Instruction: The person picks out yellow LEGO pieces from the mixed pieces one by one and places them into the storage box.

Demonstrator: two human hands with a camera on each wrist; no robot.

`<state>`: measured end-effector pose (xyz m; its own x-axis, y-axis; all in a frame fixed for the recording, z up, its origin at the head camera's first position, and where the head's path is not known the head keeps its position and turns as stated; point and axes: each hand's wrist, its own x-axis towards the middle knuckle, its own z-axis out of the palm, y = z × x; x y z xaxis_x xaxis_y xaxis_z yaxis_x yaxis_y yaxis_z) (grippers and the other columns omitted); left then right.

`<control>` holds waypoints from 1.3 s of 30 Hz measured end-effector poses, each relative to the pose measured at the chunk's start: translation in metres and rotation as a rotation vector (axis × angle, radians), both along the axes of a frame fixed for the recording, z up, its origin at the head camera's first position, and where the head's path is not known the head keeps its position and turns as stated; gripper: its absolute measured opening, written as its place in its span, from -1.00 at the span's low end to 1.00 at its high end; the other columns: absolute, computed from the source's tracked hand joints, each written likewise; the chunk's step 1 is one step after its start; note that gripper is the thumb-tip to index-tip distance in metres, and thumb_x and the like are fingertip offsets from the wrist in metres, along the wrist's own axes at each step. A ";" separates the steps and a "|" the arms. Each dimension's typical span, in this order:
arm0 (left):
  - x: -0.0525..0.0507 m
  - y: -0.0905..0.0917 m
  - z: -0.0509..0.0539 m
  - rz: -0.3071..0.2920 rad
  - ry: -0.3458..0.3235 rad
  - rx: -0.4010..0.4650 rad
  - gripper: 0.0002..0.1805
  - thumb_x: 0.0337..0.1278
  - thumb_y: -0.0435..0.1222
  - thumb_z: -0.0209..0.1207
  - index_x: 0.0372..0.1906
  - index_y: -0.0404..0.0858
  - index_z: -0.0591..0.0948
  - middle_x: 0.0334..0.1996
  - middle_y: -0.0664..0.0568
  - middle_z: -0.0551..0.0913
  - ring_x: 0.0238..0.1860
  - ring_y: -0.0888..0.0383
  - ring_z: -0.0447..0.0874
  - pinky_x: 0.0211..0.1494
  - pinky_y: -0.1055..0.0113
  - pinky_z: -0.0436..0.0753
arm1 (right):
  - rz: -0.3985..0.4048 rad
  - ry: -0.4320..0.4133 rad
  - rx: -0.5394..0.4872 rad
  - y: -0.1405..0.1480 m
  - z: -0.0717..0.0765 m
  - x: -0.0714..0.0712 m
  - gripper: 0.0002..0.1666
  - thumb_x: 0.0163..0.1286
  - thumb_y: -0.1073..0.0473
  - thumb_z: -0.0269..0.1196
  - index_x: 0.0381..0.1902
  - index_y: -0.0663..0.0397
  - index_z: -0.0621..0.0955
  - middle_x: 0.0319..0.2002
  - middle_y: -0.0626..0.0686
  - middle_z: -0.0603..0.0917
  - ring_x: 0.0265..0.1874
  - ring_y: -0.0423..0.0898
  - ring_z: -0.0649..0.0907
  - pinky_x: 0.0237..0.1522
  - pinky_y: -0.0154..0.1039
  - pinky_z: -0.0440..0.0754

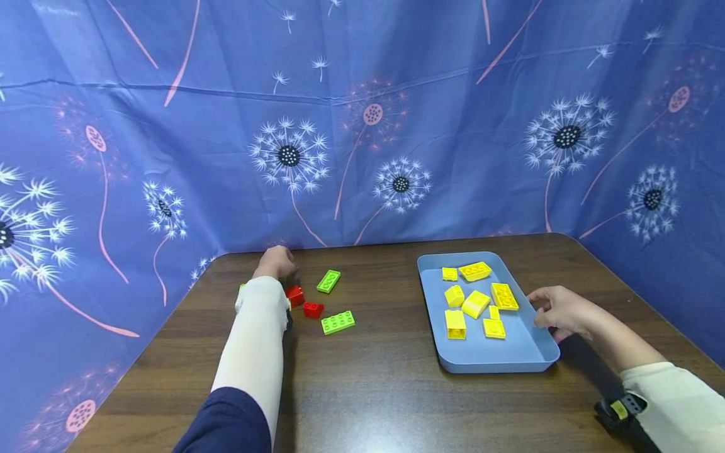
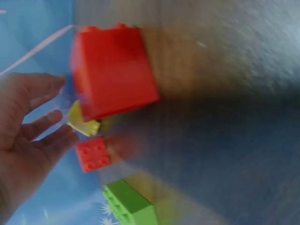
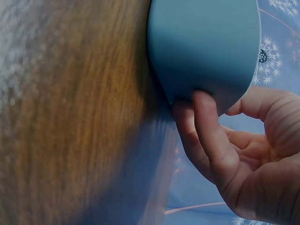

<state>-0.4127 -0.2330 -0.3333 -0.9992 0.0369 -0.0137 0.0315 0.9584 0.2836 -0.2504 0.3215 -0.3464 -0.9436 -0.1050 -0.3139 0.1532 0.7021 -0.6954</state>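
Note:
In the head view my left hand [image 1: 276, 263] reaches over the far left of the table. Its fingers are loosely spread in the left wrist view, beside a yellow brick [image 2: 82, 121]; contact cannot be made out. Around that hand are a large red brick [image 2: 117, 70], a smaller red brick [image 2: 93, 154] and a green brick [image 2: 131, 206]. On the right, my right hand [image 1: 566, 311] grips the side of a blue-grey tray [image 1: 532, 349], fingers against its outer wall. Several yellow bricks [image 1: 476, 304] lie spread in the tray.
Two flat green bricks [image 1: 338, 322] lie toward the middle of the wooden table [image 1: 385, 390]; two red bricks [image 1: 313, 310] are beside the left forearm. A blue dandelion-print cloth [image 1: 351, 145] hangs behind the table and along its sides.

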 end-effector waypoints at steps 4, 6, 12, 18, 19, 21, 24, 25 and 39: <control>-0.003 -0.001 -0.008 0.018 -0.024 -0.060 -0.76 0.04 -0.34 0.17 -0.22 -0.42 0.66 -0.13 -0.25 0.63 -0.19 -0.07 0.51 -0.08 0.09 0.54 | -0.003 0.004 -0.007 0.000 0.000 0.000 -0.24 0.13 0.42 0.25 0.23 0.67 0.21 -0.31 0.19 0.59 -0.37 -0.01 0.65 -0.40 -0.01 0.70; -0.003 -0.002 -0.011 0.026 -0.030 -0.079 -0.73 0.07 -0.32 0.19 -0.18 -0.45 0.66 -0.08 -0.30 0.62 -0.18 -0.10 0.53 -0.08 0.08 0.54 | -0.006 0.006 -0.007 0.000 -0.001 0.000 -0.25 0.13 0.42 0.25 0.22 0.67 0.22 -0.32 0.19 0.59 -0.38 -0.02 0.64 -0.40 -0.01 0.70; 0.001 -0.004 -0.011 0.062 -0.022 -0.112 -0.65 0.12 -0.26 0.19 -0.03 -0.39 0.62 0.06 -0.31 0.58 -0.03 -0.21 0.58 -0.05 -0.02 0.57 | -0.012 0.005 -0.012 -0.001 -0.002 0.000 -0.24 0.11 0.42 0.25 0.22 0.66 0.23 -0.34 0.17 0.58 -0.37 -0.03 0.63 -0.39 0.00 0.70; 0.003 -0.003 -0.004 0.104 0.008 -0.093 -0.59 0.10 -0.31 0.18 0.09 -0.30 0.60 0.17 -0.30 0.45 0.09 -0.23 0.46 -0.05 -0.11 0.57 | -0.009 0.002 -0.029 -0.001 -0.001 0.002 -0.24 0.12 0.43 0.23 0.23 0.68 0.20 -0.33 0.18 0.58 -0.37 -0.02 0.65 -0.38 0.01 0.70; 0.003 -0.003 -0.004 0.106 0.000 -0.089 -0.59 0.10 -0.31 0.18 0.09 -0.30 0.60 0.20 -0.33 0.40 0.12 -0.26 0.42 -0.03 -0.12 0.56 | -0.006 0.002 -0.025 -0.001 -0.002 0.002 -0.24 0.13 0.42 0.23 0.23 0.68 0.20 -0.33 0.18 0.58 -0.36 -0.02 0.64 -0.38 0.01 0.70; 0.002 -0.004 -0.005 0.100 -0.019 -0.091 -0.62 0.12 -0.30 0.17 0.06 -0.32 0.62 0.21 -0.36 0.35 0.15 -0.29 0.37 -0.01 -0.12 0.56 | -0.005 0.001 -0.023 -0.001 -0.001 0.002 -0.24 0.14 0.42 0.24 0.23 0.68 0.21 -0.31 0.19 0.59 -0.35 -0.02 0.64 -0.37 0.02 0.70; 0.001 -0.005 -0.007 0.070 -0.047 -0.098 -0.66 0.14 -0.31 0.14 -0.01 -0.39 0.63 0.17 -0.38 0.44 0.11 -0.25 0.46 0.04 -0.05 0.56 | -0.008 0.005 -0.021 -0.002 0.000 0.001 -0.25 0.15 0.43 0.24 0.23 0.66 0.22 -0.29 0.20 0.58 -0.35 -0.02 0.64 -0.36 0.03 0.70; 0.001 -0.005 -0.008 0.058 -0.053 -0.107 -0.67 0.14 -0.31 0.13 -0.04 -0.41 0.64 0.13 -0.37 0.48 0.07 -0.22 0.50 0.04 -0.02 0.56 | -0.008 0.006 -0.024 -0.002 0.000 0.001 -0.26 0.15 0.43 0.24 0.23 0.66 0.22 -0.29 0.21 0.58 -0.35 -0.01 0.64 -0.36 0.03 0.70; 0.004 -0.012 -0.007 -0.032 -0.048 -0.121 -0.85 -0.09 -0.33 0.30 -0.58 -0.32 0.60 -0.42 -0.13 0.59 -0.36 0.00 0.48 -0.20 0.19 0.55 | -0.021 0.014 -0.028 -0.002 -0.002 0.004 -0.25 0.15 0.43 0.24 0.23 0.67 0.21 -0.29 0.21 0.59 -0.32 0.02 0.66 -0.35 0.06 0.70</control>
<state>-0.4086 -0.2451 -0.3406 -0.9957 0.0640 -0.0676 0.0518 0.9844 0.1683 -0.2468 0.3198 -0.3485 -0.9499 -0.0940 -0.2982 0.1578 0.6792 -0.7168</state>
